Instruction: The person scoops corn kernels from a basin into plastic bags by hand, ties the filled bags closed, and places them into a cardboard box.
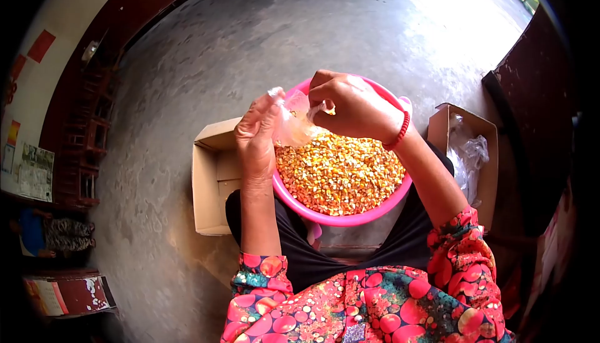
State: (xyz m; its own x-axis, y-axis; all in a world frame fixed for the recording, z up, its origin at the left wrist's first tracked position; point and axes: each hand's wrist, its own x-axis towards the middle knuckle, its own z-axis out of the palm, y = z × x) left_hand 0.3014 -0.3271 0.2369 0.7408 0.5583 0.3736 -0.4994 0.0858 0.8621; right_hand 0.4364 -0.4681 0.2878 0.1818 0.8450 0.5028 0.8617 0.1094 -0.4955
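A thin clear plastic bag (292, 132) hangs stretched between my two hands, over the far left part of the basin. My left hand (256, 132) is upright and pinches one side of its mouth, with a bit of plastic sticking up by the thumb. On the other side, my right hand (357, 104) grips the bag's edge with curled fingers; a red bead bracelet circles that wrist. Below them, a pink basin (340, 220) holds a heap of yellow-orange corn kernels (344, 174). The bag's lower part overlaps the kernels in this view.
At the left stands an open cardboard box (205, 187). To the right, another cardboard box (440, 124) holds crumpled clear plastic bags (465, 155). Grey concrete floor (187, 74) stretches ahead. Wooden chairs (90, 137) line the left wall, and a person (53, 233) is at the far left.
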